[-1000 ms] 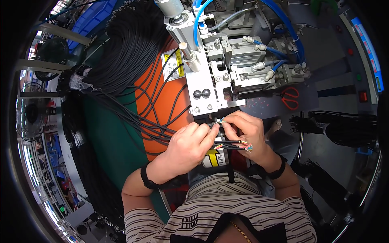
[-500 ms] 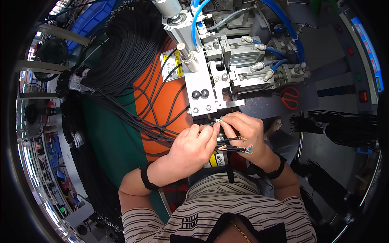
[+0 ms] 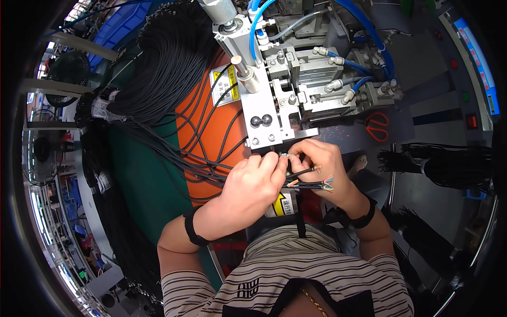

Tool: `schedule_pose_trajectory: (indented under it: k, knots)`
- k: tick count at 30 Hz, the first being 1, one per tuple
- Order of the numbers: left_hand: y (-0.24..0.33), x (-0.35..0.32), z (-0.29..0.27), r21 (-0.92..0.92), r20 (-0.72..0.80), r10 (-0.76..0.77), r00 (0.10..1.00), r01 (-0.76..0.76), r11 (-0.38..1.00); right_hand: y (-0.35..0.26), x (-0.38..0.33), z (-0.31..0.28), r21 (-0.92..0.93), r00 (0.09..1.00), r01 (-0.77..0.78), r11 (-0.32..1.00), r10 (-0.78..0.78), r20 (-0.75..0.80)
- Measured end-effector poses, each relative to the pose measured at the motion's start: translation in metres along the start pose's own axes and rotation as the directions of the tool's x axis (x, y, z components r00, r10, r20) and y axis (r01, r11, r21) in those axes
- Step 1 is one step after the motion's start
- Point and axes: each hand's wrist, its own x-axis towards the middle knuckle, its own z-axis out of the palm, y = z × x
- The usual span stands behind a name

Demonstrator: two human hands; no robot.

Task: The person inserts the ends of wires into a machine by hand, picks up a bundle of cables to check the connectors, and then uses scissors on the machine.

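My left hand is closed around several black cables, its fingertips pinched by the front edge of the metal machine. One cable's thin coloured wires stick out at those fingertips. Against these wires my right hand holds its thumb and index finger curled together, its other fingers folded. Below the fingers, more stripped cable ends with red, yellow, green and white wires point right from under my left hand, passing in front of my right palm. The exact grip on the wire tips is too small to make out.
A thick bundle of black cables lies at the far left on an orange and green mat. Blue air hoses curve over the machine. Red-handled scissors lie right of it. More cable bundles hang at the right.
Both hands have shifted slightly, with the right hand's fingers rising and curling more. The lower stripped cable ends have moved a little upward and to the right.
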Motion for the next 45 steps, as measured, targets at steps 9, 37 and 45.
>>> schedule_pose_trajectory:
  k: [9, 37, 45]
  knots:
    - [-0.017, -0.034, 0.013, -0.174, -0.163, -0.143, 0.976, 0.115, 0.978, 0.003, -0.006, 0.004, 0.256, 0.954, -0.299, 0.919, 0.284, 0.095]
    - [-0.009, -0.016, 0.016, -0.743, -0.170, -0.163, 0.972, -0.018, 0.669, -0.003, -0.034, 0.011, 0.946, 0.951, -0.305, 0.110, 0.078, 0.298]
    - [-0.010, -0.016, 0.020, -0.571, -0.270, -0.130, 0.954, -0.050, 0.819, -0.006, -0.030, 0.009, 0.883, 0.885, -0.382, 0.274, 0.385, 0.263]
